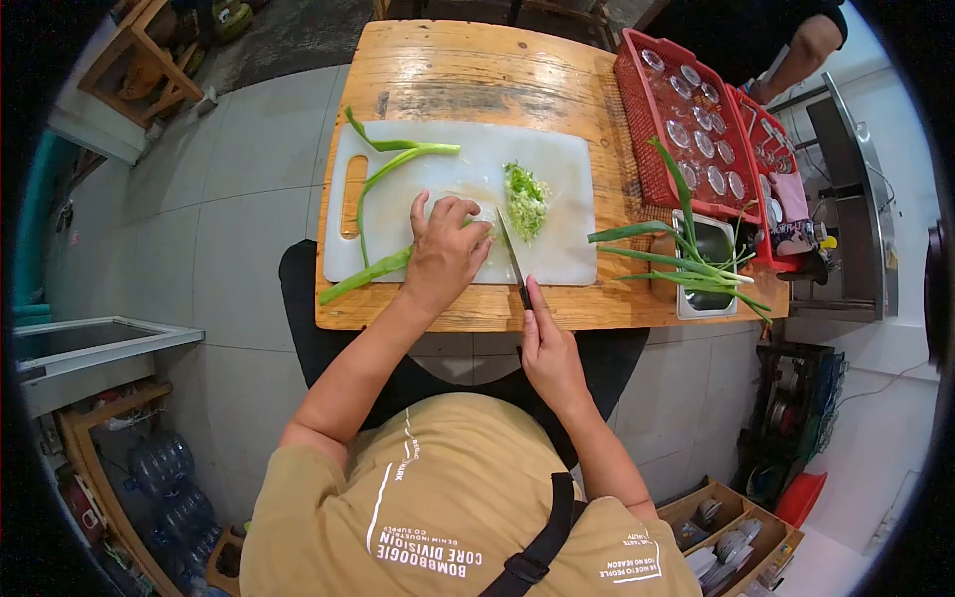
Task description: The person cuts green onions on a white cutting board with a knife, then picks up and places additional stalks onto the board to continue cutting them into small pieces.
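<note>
My left hand (pixel 448 244) is closed over a green onion (pixel 366 279) that lies along the near edge of the white cutting board (pixel 569 257). Its green end sticks out to the left, past the board's edge. In my right hand (pixel 549 348) is a knife (pixel 512 251), gripped by its black handle, the blade angled up and left across the board just right of my left fingers. Beyond the blade sits a pile of chopped green onion (pixel 525 202). Another green onion stalk (pixel 423 152) lies on the board's far left part.
More green onions (pixel 696 267) rest across a metal container (pixel 712 304) on the wooden table's (pixel 477 60) right side. Behind it stands a red crate (pixel 629 99) of glasses and a smaller red basket (pixel 761 224). Another person's arm (pixel 799 62) reaches in at the far right.
</note>
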The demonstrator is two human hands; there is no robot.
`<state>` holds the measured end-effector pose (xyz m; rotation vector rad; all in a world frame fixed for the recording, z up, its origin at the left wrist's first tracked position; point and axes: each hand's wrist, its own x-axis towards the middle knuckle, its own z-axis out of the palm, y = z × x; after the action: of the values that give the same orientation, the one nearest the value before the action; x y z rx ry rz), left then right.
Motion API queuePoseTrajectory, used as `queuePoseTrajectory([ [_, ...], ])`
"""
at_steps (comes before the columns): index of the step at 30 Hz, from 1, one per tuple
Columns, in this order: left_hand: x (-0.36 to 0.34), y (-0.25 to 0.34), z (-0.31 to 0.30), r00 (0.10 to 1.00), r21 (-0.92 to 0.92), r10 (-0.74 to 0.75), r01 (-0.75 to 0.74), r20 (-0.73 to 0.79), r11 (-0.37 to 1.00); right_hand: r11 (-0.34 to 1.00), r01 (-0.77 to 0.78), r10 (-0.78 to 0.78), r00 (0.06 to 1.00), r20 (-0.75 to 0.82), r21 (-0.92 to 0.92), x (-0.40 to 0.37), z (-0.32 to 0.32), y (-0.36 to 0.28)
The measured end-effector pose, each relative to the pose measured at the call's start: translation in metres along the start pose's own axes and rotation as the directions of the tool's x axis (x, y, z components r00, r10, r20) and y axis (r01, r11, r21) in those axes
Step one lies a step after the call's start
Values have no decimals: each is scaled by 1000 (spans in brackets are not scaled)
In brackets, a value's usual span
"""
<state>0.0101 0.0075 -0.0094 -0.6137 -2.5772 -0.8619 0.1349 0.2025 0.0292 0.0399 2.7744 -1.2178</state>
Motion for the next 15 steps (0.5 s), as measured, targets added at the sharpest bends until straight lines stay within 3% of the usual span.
queuePoseTrajectory([
  [7, 0, 1, 2, 1000, 5, 7, -7, -16, 1000, 977, -147, 134, 987, 91, 154, 3, -21, -18],
  [8, -1, 1, 1, 1000, 3, 0, 0, -10, 1000, 978, -143, 129, 987, 94, 153, 3, -16, -14],
  [10, -4, -3, 2, 1000, 2, -1, 1, -5, 1000, 996, 10, -9, 1000, -3, 85, 3, -2, -3],
  [15, -4, 2, -2, 1000, -9, -8, 8, -3, 1000, 1000, 4, -4, 1000, 3, 28, 9, -3, -7],
])
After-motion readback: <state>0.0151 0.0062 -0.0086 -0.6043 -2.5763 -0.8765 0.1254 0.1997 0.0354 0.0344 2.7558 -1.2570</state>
